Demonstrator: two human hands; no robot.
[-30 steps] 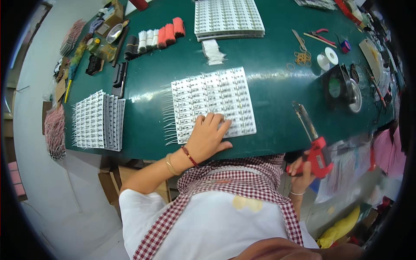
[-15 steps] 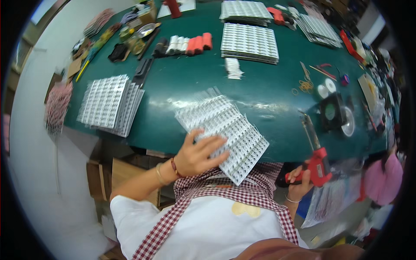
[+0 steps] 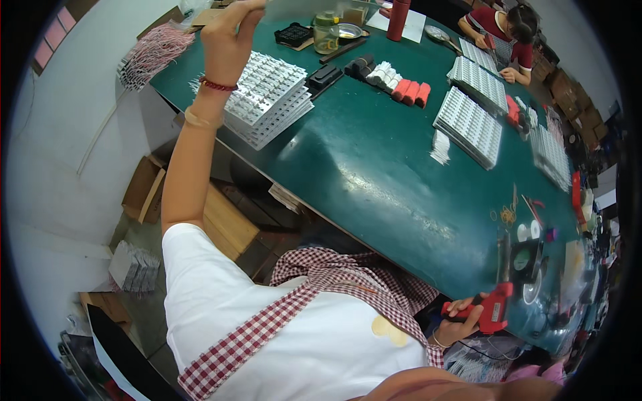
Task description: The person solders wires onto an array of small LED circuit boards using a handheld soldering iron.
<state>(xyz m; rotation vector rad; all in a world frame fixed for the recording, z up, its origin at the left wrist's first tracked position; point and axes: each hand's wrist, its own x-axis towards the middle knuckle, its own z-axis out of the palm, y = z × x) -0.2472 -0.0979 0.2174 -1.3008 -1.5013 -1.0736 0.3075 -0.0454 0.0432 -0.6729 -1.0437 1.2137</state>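
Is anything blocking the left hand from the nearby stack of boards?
Nothing visible does, though the left hand seems to hold a blurred grey sheet, and its wrist overlaps the stack in view; depth is unclear.

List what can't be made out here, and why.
In the head view:
Grey sheet in the left hand: blurred, and cut off by the top edge.
Tip of the red tool in the right hand: blurred.
Left side of the panel stack: partly hidden by the left wrist.
Red item by the co-worker's hand: too small to identify.
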